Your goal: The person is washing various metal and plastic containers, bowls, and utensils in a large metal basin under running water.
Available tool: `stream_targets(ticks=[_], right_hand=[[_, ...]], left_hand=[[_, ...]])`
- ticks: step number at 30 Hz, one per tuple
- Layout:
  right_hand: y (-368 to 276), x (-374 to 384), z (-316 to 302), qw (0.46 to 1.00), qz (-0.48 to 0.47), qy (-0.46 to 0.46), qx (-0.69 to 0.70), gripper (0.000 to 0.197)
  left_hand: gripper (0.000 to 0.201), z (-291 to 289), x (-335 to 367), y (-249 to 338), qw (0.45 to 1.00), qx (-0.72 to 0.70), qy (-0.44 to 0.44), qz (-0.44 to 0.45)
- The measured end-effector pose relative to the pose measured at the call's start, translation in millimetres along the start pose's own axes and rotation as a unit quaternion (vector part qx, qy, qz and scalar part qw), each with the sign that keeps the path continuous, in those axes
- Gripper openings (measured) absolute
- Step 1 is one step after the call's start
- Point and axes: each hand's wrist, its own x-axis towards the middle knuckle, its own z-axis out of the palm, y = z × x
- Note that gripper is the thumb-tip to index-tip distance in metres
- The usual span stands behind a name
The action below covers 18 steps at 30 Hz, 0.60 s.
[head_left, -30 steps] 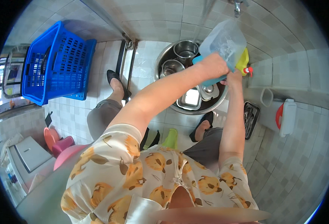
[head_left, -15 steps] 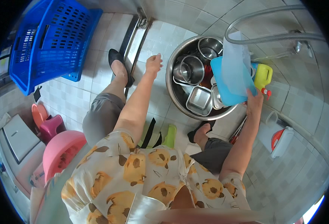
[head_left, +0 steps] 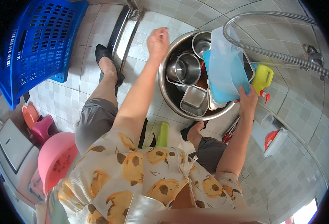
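The right hand (head_left: 248, 98), right of centre in the upper half of the frame, grips the lower right corner of a blue and translucent plastic container (head_left: 226, 63), thumb laid on the blue face, the other fingers mostly hidden. The container is tilted over the right side of a round steel basin (head_left: 164, 91), upper centre of the frame, and covers part of what lies inside.

The left hand (head_left: 158, 44), at the top just left of centre, is raised near the basin's left rim. Its fingers are curled and nothing shows in it; how tightly they close, I cannot tell.

In the basin, 2 round steel pots (head_left: 188, 69) show left of the container, with 1 rectangular steel tray (head_left: 194, 101) below them. A yellow-green bottle (head_left: 262, 76) with a red cap (head_left: 265, 98) stands just right of the basin. A grey metal hose (head_left: 268, 52) curves across the upper right, its loop in front of the container's top. A blue basket (head_left: 45, 41) fills the upper left, and a pink tub (head_left: 58, 156) sits lower left.
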Motion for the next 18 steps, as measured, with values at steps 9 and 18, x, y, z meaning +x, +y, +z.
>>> stream_targets(ticks=[9,18], right_hand=[[-11.5,-12.2,0.1,1.000,0.011,0.007,-0.028,0.021],[-21.3,-12.7,15.0,0.997,0.042,0.021,-0.055,0.025]], left_hand=[[0.061,-44.9,-79.2,-157.3,0.804,0.405,-0.369,0.229],[0.072,-13.1,-38.6,-161.7,0.790,0.458,-0.343,0.221]])
